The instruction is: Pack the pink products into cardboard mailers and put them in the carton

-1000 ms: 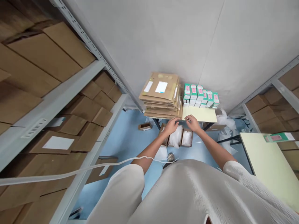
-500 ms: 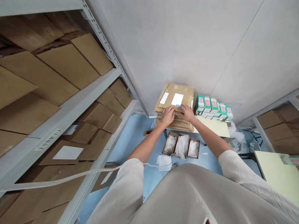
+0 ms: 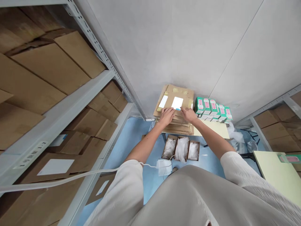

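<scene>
A stack of flattened cardboard [image 3: 180, 91] lies on a pale table against the wall, its top sheet bearing two white labels and strips of tape. My left hand [image 3: 167, 115] rests at the near edge of the top sheet, fingers bent over it. Close on its right, my right hand [image 3: 188, 114] touches the same edge, fingertips on the cardboard. Both thumbs are hard to make out. Green and white boxes with pink fronts [image 3: 213, 106] stand right of the stack.
Shelves of brown cartons [image 3: 54, 67] rise at the left, more cartons [image 3: 278, 129] at the right. Three open boxes of white bags [image 3: 182, 148] are on the floor below. A white cord [image 3: 77, 176] crosses at left. Another table [image 3: 275, 169] stands at right.
The view has shifted slightly. Both hands remain at the near edge of the stack, with my left fingers now lying a little farther over the top sheet.
</scene>
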Motion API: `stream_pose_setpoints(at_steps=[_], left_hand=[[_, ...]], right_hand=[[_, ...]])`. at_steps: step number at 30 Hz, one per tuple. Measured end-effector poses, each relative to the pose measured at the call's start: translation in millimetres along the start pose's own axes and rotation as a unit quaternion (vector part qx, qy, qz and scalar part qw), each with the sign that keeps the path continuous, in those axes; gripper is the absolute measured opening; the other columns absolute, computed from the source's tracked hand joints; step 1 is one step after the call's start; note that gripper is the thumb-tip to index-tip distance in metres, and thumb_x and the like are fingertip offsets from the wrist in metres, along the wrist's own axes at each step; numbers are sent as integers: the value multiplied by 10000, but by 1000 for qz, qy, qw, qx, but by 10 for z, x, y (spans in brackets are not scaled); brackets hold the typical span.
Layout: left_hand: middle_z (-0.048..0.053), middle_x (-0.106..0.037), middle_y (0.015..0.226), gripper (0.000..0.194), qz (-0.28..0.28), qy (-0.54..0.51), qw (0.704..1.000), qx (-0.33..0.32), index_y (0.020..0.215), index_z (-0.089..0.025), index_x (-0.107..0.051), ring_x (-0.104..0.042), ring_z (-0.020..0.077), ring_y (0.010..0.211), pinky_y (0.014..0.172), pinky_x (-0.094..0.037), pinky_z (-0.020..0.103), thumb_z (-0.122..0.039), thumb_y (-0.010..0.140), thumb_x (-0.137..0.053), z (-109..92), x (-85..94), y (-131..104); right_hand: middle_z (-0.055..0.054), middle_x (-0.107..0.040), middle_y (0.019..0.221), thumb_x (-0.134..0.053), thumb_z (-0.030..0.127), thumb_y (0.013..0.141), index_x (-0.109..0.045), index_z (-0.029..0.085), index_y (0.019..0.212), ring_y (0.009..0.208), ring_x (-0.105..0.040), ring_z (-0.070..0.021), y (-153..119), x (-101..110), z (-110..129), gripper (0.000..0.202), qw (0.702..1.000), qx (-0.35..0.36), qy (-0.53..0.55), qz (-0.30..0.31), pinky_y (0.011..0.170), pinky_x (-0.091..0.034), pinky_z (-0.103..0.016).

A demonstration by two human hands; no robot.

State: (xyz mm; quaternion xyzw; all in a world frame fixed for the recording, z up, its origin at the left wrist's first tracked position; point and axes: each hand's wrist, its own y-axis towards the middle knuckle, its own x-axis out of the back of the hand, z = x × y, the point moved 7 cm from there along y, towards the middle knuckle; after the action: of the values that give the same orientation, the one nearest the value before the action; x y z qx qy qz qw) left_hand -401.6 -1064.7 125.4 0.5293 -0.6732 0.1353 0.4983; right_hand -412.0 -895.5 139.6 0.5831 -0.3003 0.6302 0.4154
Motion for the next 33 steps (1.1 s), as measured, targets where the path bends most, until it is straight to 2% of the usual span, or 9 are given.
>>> stream_pose_setpoints(at_steps=[2, 6, 14, 22, 25, 27, 30, 33], left_hand=[[144, -660, 1508, 405, 6, 6, 1000, -10, 1401, -256, -678, -553, 346, 1428, 1254, -303, 543, -240, 1029, -519, -9, 14, 3], [170, -692, 1426, 365, 2, 7, 1000, -16, 1343, -252, -698, -592, 366, 1352, 1229, -316, 547, -235, 1037, -499, -28, 47, 28], [178, -723, 1182, 359, 25, 20, 999, -12, 1232, -239, -720, -640, 360, 1185, 1171, -351, 530, -163, 1014, -445, 35, 4, 39], [172, -704, 1031, 297, 19, 15, 1000, -12, 1071, -225, -736, -660, 362, 1108, 1158, -359, 538, -129, 1005, -463, 77, 21, 72], [183, -708, 1101, 271, -1, 36, 999, 8, 1082, -222, -727, -654, 374, 1160, 1163, -374, 539, -136, 995, -485, 125, 91, 115], [199, -702, 1225, 282, -23, 55, 998, 20, 1156, -217, -719, -621, 382, 1255, 1185, -373, 552, -172, 1016, -478, 140, 127, 121], [203, -639, 1451, 303, -36, 64, 997, 29, 1287, -218, -687, -529, 393, 1413, 1267, -293, 622, -260, 1028, -536, 126, 108, 107], [203, -560, 1584, 438, -22, 62, 995, 70, 1396, -228, -650, -416, 428, 1525, 1293, -192, 733, -366, 981, -671, 142, 45, 92]], right_hand=[[-194, -750, 1313, -467, 359, 1120, -621, 156, 1458, 1233, -636, -354, 10, 23, 0, 424, 1000, -4, -4, 6, 1068, -419, -466], [-204, -688, 1425, -609, 449, 1062, -666, 164, 1391, 1293, -593, -386, 15, 46, 54, 439, 1000, 19, -10, 1, 1089, -417, -498], [-213, -721, 1323, -567, 289, 1056, -714, 134, 1294, 1184, -622, -366, 37, 2, 170, 320, 998, 32, -52, 23, 1032, -440, -488], [-228, -658, 1406, -523, 308, 1059, -681, 145, 1369, 1275, -530, -398, -14, 34, 211, 384, 999, 37, -35, -8, 1108, -378, -547], [-232, -642, 1428, -520, 288, 1050, -661, 147, 1390, 1278, -520, -409, -43, 44, 184, 394, 999, 14, -38, -14, 1107, -389, -567], [-232, -620, 1462, -530, 295, 1051, -655, 150, 1393, 1281, -520, -414, -63, 46, 163, 392, 999, -11, -41, -11, 1090, -421, -569], [-206, -596, 1503, -523, 273, 1065, -644, 183, 1404, 1312, -510, -396, -92, 27, 167, 372, 999, -32, -27, 4, 1055, -475, -530], [-180, -584, 1515, -510, 249, 1085, -629, 215, 1416, 1349, -484, -366, -109, 13, 191, 353, 999, -46, -14, 7, 1056, -496, -486]])
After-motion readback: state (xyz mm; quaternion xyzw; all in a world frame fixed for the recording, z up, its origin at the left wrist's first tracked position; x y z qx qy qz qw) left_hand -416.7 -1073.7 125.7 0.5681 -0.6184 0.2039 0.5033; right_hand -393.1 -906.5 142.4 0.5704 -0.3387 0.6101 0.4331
